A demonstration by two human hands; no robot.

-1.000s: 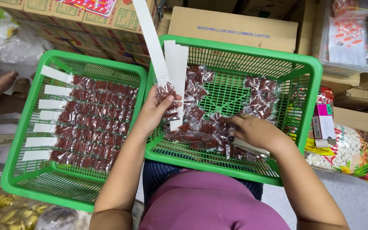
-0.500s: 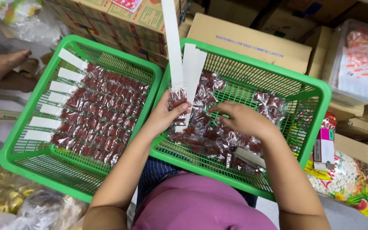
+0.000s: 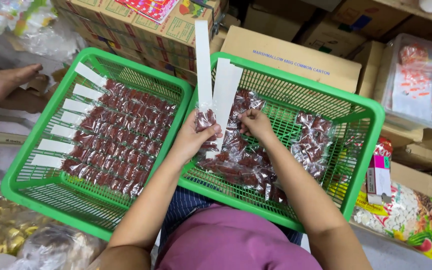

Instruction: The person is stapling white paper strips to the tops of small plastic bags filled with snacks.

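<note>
From the head camera, looking down, two green plastic baskets sat side by side across the person's lap. The left hand (image 3: pixel 192 137) was closed around white paper strips (image 3: pixel 221 92) that stood upright out of its grip, with a small clear packet of dark red sweets (image 3: pixel 205 120) pressed against them under the thumb. The right hand (image 3: pixel 255 122) was just beside it, fingers pinched narrowly on the edge of the strips, touching them. Both hands hovered over the right basket (image 3: pixel 366 150), which held a loose heap of the same red packets (image 3: pixel 246 167).

The left basket (image 3: pixel 21 175) held finished rows of packets (image 3: pixel 111 135) fixed to white strips, laid neatly in parallel. Behind the baskets stood cardboard cartons (image 3: pixel 296 55). A clear plastic tub (image 3: pixel 416 85) stood at the upper right, and a bag of printed snacks (image 3: pixel 401 220) lay at the lower right. A bare foot of another person (image 3: pixel 1 82) rested at the far left.
</note>
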